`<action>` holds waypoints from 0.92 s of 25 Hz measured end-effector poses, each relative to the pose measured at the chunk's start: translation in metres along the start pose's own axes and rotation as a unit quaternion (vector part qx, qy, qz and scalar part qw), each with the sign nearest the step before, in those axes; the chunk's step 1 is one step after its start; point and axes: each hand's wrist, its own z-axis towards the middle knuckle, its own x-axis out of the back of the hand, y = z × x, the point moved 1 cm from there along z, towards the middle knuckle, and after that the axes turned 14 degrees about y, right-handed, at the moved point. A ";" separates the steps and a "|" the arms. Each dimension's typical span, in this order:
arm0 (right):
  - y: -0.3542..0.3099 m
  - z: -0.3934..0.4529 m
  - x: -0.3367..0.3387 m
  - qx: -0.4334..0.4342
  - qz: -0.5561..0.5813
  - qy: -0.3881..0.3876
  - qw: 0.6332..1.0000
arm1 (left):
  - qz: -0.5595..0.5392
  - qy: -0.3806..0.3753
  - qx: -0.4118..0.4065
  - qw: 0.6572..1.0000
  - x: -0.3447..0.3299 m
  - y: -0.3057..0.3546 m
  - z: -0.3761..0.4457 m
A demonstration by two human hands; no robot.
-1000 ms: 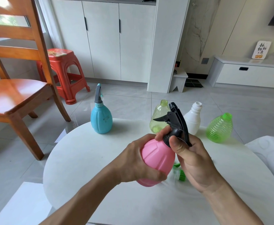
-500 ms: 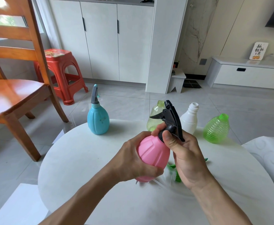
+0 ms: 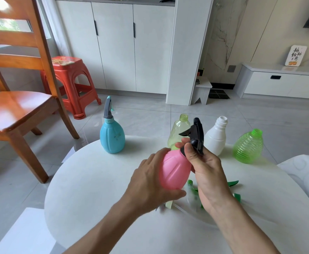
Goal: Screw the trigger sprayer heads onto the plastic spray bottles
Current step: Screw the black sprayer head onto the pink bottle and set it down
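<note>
Left hand (image 3: 150, 182) cups the pink plastic bottle (image 3: 174, 170), tilted up-right; right hand (image 3: 205, 167) pinches the black trigger sprayer head (image 3: 195, 135) on its neck.

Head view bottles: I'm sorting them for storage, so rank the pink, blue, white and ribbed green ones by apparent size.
1. pink bottle, though it is held nearest the camera
2. blue bottle
3. ribbed green bottle and white bottle: too alike to rank

Matt pink plastic bottle (image 3: 174, 169), glossy wooden chair (image 3: 16, 107), smooth white table (image 3: 95, 180)
</note>
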 end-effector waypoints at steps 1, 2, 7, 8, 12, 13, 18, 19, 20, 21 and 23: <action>0.001 0.001 -0.002 -0.008 -0.013 -0.009 1.000 | 0.010 0.030 0.002 1.000 -0.005 0.000 -0.004; 0.001 0.002 -0.003 -0.008 -0.042 -0.031 0.999 | 0.005 0.048 0.011 0.999 -0.009 -0.003 -0.005; 0.003 0.008 0.007 -0.038 -0.164 -0.079 0.982 | -0.051 0.094 0.103 0.989 -0.002 -0.048 0.041; 0.001 0.010 0.010 -0.046 -0.163 -0.069 0.983 | -0.058 0.103 0.122 0.985 -0.002 -0.057 0.053; -0.004 0.016 0.019 -0.033 -0.192 -0.085 0.977 | -0.058 0.096 0.155 0.981 -0.021 -0.091 0.098; -0.006 0.016 0.020 -0.021 -0.210 -0.093 0.973 | -0.058 0.087 0.154 0.983 -0.026 -0.100 0.106; -0.008 0.018 0.027 0.111 -0.393 -0.097 0.908 | -0.107 0.023 0.162 0.981 -0.035 -0.128 0.125; -0.008 0.017 0.027 0.127 -0.412 -0.095 0.897 | -0.109 0.020 0.164 0.980 -0.034 -0.129 0.127; -0.009 0.016 0.026 0.140 -0.430 -0.092 0.887 | -0.109 0.022 0.165 0.980 -0.034 -0.130 0.128; -0.009 0.015 0.027 0.148 -0.448 -0.091 0.877 | -0.106 0.025 0.167 0.980 -0.035 -0.130 0.127; -0.011 0.013 0.028 0.151 -0.479 -0.089 0.860 | -0.090 0.032 0.176 0.980 -0.038 -0.133 0.122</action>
